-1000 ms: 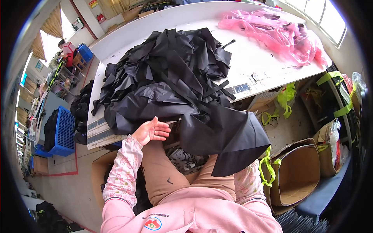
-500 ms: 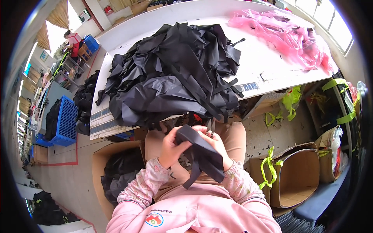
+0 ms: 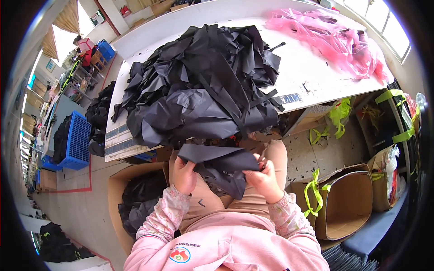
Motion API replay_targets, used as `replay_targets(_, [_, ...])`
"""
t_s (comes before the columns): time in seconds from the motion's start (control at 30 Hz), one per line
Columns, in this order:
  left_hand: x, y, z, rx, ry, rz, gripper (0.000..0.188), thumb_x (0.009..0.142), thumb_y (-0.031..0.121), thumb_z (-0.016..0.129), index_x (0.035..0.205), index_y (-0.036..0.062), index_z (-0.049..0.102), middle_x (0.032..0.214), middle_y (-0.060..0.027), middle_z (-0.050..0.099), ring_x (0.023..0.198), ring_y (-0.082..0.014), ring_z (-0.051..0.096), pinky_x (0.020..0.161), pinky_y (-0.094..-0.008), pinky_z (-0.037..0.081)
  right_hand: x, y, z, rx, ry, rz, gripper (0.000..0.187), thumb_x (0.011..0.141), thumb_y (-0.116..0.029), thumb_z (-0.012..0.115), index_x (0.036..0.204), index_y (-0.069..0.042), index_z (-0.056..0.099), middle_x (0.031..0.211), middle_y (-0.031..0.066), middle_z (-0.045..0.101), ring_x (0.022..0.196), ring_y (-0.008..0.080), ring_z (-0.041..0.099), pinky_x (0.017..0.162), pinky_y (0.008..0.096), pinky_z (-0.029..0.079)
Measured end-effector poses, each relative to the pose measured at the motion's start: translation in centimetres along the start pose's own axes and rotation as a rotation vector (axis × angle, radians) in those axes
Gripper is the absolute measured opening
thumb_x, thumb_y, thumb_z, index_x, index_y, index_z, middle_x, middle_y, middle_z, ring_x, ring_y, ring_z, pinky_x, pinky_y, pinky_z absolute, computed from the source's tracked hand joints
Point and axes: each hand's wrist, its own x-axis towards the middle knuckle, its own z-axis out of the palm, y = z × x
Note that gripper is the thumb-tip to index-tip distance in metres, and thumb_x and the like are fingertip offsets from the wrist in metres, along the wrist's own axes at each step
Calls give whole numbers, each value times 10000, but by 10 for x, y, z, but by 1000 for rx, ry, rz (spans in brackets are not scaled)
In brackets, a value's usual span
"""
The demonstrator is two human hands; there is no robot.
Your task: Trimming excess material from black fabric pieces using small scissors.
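My hands: left hand (image 3: 184,177) and right hand (image 3: 266,179) each pinch one end of a black fabric piece (image 3: 219,156) above my lap.
Beside my legs: filled carton (image 3: 118,192) left, open carton (image 3: 347,205) right.
White table (image 3: 298,54) ahead: black fabric heap (image 3: 194,77) crowding the near side; pink plastic bag (image 3: 332,43) beyond.
Far left: blue crate (image 3: 79,141).

Plain black cloth (image 3: 219,159), pink-patterned pale sleeves (image 3: 164,211), blue crate (image 3: 78,141)

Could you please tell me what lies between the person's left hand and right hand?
In the head view, a folded piece of black material spans from the left hand to the right hand, gripped by both.
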Motion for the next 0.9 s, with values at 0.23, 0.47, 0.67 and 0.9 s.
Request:
replay_targets(0.23, [13,3,-33,253,-270,-70,249,862,-21,590,1106,17,557,1030,-47,625,945,-108,591,874,-269,470,15,-63,4,115,43,-132,73,908,-60,597,971,-50,560,619,-42,486,423,19,333,388,194,248])
replay_targets(0.47, [41,-6,-47,-210,-395,-494,579,896,254,636,1384,90,369,1250,-127,534,1197,-240,509,1013,-369,408,16,-75,11,117,84,-211,81,920,-92,604,979,-54,562,799,-5,590,625,50,549,511,175,418])
replay_targets(0.67, [93,-42,-65,-213,-170,-654,870,789,521,704,1400,103,247,1419,-195,322,1276,-383,424,1010,-573,396,-1,-62,-26,17,-72,-254,232,800,-162,666,899,25,570,780,56,589,669,105,562,582,226,446])
replay_targets(0.9, [93,-66,-16,-91,-93,-748,499,835,313,732,1175,50,479,1233,-145,491,1142,-324,556,916,-496,506,-31,-79,-37,-32,-162,-151,321,738,-239,730,708,24,548,598,80,549,514,142,460,492,292,352])
